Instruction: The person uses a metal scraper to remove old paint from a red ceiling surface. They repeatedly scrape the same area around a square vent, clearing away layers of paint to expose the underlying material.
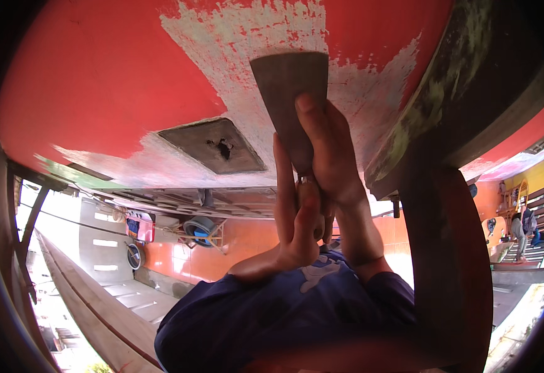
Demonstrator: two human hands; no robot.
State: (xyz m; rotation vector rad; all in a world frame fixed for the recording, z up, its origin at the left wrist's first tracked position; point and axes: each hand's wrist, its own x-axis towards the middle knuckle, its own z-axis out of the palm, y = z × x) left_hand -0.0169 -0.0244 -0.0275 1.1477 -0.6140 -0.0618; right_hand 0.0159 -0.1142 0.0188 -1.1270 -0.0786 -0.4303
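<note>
Both my hands grip a wide flat metal scraper [289, 84] whose blade edge presses against a red painted surface [98, 81] overhead. My right hand [333, 152] wraps the lower blade, with one finger stretched along it. My left hand [295, 214] clasps the handle just below, touching the right hand. Around the blade the red paint is scraped off, leaving a rough grey-white patch [247, 37]. Both forearms come up from my dark blue sleeves.
A dark square plate [213, 146] with a small hole sits in the surface left of the scraper. A thick dark curved beam [452, 248] runs down the right. A wooden plank [79, 292] crosses the lower left. Another person [520, 227] stands far right by steps.
</note>
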